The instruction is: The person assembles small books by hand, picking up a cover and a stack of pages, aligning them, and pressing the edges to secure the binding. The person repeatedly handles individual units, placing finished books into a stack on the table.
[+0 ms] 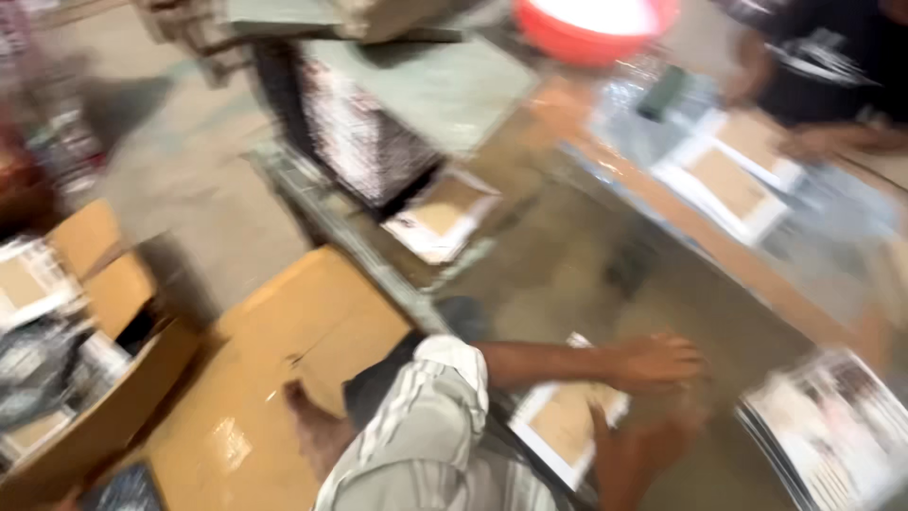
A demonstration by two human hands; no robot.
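Blurred frame, head cam tilted; details soft.

Left hand [653,362] laid flat, fingers loosely together, pressing on far edge of flat packet [566,416] w/ tan centre and white border. Right hand [662,440] just nearer, at packet's right edge; too smeared to tell if pinching or only resting. Packet lies on glossy bench [567,274], directly under and between both hands, touching left palm side.

Doing it well, by judgement: keep left hand pressing so packet doesn't slide on slick surface; right hand to take edge w/ thumb under, not drag. Keep corners square, avoid creasing border. Slow head movement would help too.

Around hands:
- Stack of printed sheets [832,416] to right of right hand, near, not touching.
- Similar tan/white packet [440,216] beyond left hand, well apart, by dark tall stack [364,142].
- Cardboard box [284,360] left of hands, past striped knee [426,445]; bare foot [312,421] on it.
- Another person's hand [813,142] far across bench on more packets [728,180]; well apart.
- Red basin [591,28] far beyond.
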